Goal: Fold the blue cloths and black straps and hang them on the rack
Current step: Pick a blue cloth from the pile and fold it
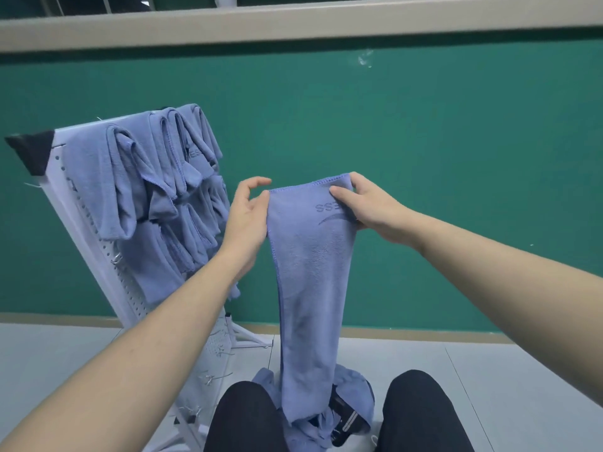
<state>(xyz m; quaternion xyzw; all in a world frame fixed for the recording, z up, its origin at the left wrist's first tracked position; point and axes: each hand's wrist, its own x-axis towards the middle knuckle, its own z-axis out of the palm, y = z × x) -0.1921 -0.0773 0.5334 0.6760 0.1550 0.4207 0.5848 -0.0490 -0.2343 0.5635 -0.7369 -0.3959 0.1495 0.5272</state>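
A blue cloth (310,275) hangs lengthwise in front of me, its lower end reaching a heap of blue cloths (354,391) on the floor between my knees. My right hand (365,207) pinches its top right corner, thumb over the printed logo. My left hand (246,220) holds the top left corner with thumb and fingers. A black strap (342,419) lies partly buried in the heap. To the left a white perforated rack (98,243) leans back, with several folded blue cloths (156,190) hung on its hooks.
A green wall (440,158) with a beige sill rises close behind. The floor (489,386) is pale grey. My knees in dark trousers (243,419) flank the heap. Bare metal hooks (215,375) stick out low on the rack. A black corner cap (32,151) tops the rack's left end.
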